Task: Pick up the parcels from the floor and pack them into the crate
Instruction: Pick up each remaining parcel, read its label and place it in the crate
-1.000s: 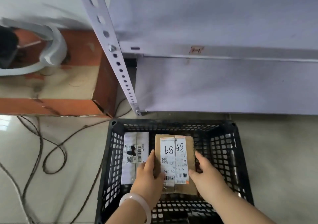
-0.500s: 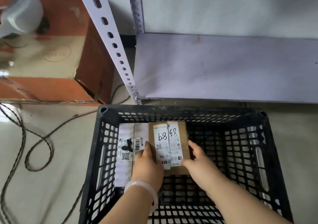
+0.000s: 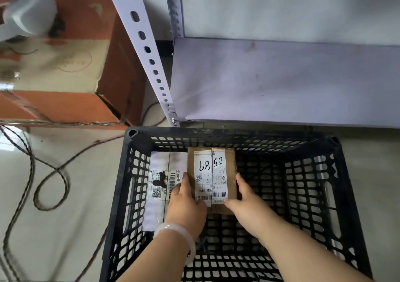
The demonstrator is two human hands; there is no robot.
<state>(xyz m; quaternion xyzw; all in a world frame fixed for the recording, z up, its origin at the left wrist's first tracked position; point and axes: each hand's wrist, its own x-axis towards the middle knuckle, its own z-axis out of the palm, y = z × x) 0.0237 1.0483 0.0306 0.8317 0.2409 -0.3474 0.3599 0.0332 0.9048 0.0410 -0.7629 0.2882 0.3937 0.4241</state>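
A black lattice crate (image 3: 329, 190) stands on the floor in front of me. Inside it, a brown cardboard parcel (image 3: 229, 169) with a white label marked in handwritten numbers lies against the far wall. My left hand (image 3: 184, 203), with a pale bangle on the wrist, grips the parcel's left side. My right hand (image 3: 246, 201) grips its right side and near corner. A white parcel (image 3: 166, 162) with a barcode label lies along the crate's left wall, touching the brown one.
A grey metal shelf (image 3: 281, 82) with a perforated upright (image 3: 147, 50) rises right behind the crate. An orange-brown cardboard box (image 3: 65, 106) stands at the left. Dark cables (image 3: 43, 186) loop over the tiled floor left of the crate. The crate's right half holds no parcels.
Both hands have carried the brown parcel down into the crate and toward its far wall, next to the white parcel. My view has dipped closer to the crate.
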